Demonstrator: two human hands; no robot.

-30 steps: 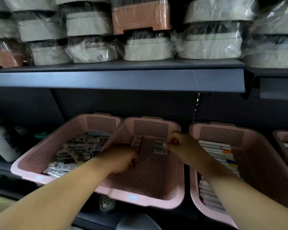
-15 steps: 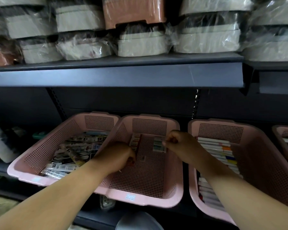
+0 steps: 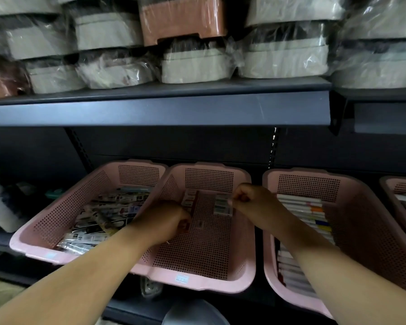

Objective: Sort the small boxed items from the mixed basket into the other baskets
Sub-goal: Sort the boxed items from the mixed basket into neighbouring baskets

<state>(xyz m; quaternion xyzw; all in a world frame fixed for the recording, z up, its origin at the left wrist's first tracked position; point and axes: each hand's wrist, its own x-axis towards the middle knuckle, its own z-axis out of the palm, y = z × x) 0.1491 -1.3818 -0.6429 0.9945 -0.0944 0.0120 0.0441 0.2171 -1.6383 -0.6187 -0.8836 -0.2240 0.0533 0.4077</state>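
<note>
Small boxes (image 3: pixel 223 204), slim and pale with coloured bands, lying in a short row at the far end of the middle basket (image 3: pixel 204 281), which is pink, perforated and otherwise nearly bare. A second short row of boxes (image 3: pixel 189 200), with red on them, just to the left of the first. Right hand (image 3: pixel 253 201) curled into a loose fist right at the first row's edge, fingertips pinched on or against it; whether it actually grips a box cannot be told. Left hand (image 3: pixel 164 221) closed near the second row's near end, apparently on something small and reddish, though not clear enough to be sure. Likely mid-placement: lining up boxes already carried over. Left basket (image 3: pixel 33 245) heaped with jumbled packets and tubes, seemingly the mixed one. Right basket (image 3: pixel 352 184) already stacked with neat white boxes bearing coloured tabs. Next, probably: let go, reach back into the left basket, pick out another matching box. Light cardboard, easy to knock askew.
</note>
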